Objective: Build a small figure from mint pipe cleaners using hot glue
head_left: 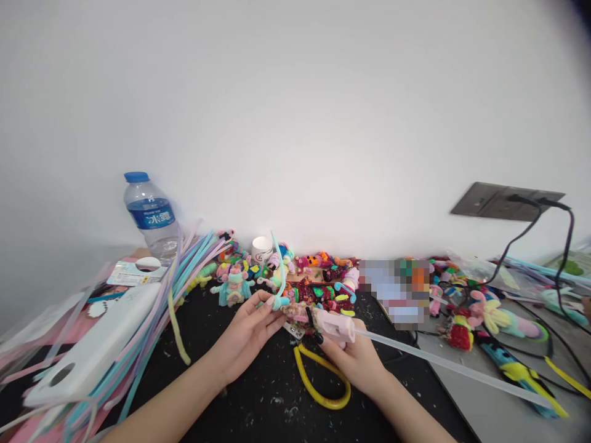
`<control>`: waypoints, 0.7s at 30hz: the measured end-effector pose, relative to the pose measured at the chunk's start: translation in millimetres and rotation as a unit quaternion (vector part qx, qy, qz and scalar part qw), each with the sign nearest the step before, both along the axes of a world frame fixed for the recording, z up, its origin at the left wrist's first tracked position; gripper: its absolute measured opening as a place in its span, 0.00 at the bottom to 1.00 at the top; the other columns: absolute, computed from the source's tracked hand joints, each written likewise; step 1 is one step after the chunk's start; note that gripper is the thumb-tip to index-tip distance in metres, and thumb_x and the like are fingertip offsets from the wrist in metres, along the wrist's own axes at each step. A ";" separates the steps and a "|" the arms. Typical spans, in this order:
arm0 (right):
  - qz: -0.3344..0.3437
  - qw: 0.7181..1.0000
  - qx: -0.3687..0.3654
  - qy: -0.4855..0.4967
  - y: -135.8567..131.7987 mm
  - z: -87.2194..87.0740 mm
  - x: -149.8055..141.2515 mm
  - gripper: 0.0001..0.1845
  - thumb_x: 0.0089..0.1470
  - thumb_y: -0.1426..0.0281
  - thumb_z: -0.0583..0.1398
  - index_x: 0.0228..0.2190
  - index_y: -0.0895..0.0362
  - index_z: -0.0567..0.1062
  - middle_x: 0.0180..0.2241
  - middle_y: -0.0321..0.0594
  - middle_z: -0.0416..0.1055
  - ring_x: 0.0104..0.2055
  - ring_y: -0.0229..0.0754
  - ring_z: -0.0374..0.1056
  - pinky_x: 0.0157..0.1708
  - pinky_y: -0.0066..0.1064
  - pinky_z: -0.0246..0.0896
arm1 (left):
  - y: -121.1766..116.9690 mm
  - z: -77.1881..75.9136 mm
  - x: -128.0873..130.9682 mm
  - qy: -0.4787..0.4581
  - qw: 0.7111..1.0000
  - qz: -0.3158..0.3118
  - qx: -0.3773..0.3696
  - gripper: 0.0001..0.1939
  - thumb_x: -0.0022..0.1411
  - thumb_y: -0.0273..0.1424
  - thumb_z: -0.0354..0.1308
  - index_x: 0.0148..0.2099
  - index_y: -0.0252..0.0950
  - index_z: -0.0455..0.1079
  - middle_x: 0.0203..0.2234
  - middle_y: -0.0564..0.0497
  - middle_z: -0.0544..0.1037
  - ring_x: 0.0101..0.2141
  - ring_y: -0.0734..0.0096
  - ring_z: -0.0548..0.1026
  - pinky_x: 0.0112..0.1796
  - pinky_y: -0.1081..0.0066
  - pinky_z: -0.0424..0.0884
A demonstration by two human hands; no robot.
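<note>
My left hand (247, 335) pinches a light blue pipe cleaner (279, 271) near its curled lower end, and the stem rises up toward the wall. My right hand (353, 360) is wrapped round a pale pink hot glue gun (333, 326) with a long clear glue stick (443, 363) trailing out to the right. The gun's nozzle points left at the curled end held by the left fingers. Yellow-handled scissors (321, 381) lie on the black mat (258, 400) just below both hands.
A water bottle (152, 215) stands at the back left beside a bundle of pastel pipe cleaners (152, 314) and a white flat case (92, 351). Several small fuzzy figures (233, 283) line the wall. Black cables (530, 246) run from a wall socket (505, 200) on the right.
</note>
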State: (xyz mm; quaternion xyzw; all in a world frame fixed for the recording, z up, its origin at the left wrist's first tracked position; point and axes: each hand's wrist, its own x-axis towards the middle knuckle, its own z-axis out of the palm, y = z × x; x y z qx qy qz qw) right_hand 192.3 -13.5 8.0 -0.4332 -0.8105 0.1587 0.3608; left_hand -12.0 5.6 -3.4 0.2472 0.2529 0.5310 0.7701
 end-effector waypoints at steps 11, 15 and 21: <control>-0.015 1.000 -0.001 0.024 0.4 -0.9 2.1 0.11 0.53 0.69 0.53 0.34 0.58 0.75 0.28 0.39 0.74 0.28 0.42 0.68 0.28 0.28 0.63 | -2.7 3.0 -0.4 0.014 0.999 -0.030 -0.001 0.02 0.58 0.26 0.56 0.34 0.36 0.65 0.33 0.50 0.77 0.37 0.73 0.74 0.42 0.70 0.67; -0.010 1.000 -0.007 0.024 1.6 -2.3 2.1 0.12 0.53 0.69 0.53 0.35 0.58 0.74 0.31 0.40 0.75 0.30 0.43 0.69 0.30 0.29 0.64 | -2.9 3.9 0.0 0.013 1.000 -0.028 -0.006 0.03 0.58 0.25 0.57 0.34 0.37 0.66 0.32 0.51 0.77 0.37 0.73 0.75 0.42 0.70 0.68; -0.003 1.000 -0.007 0.007 0.3 -2.3 0.1 0.11 0.52 0.68 0.54 0.33 0.58 0.74 0.27 0.41 0.73 0.28 0.43 0.68 0.27 0.29 0.62 | -0.7 -0.6 -1.0 -0.005 1.000 -0.006 -0.014 0.04 0.57 0.25 0.57 0.36 0.37 0.65 0.33 0.50 0.77 0.38 0.71 0.75 0.44 0.68 0.67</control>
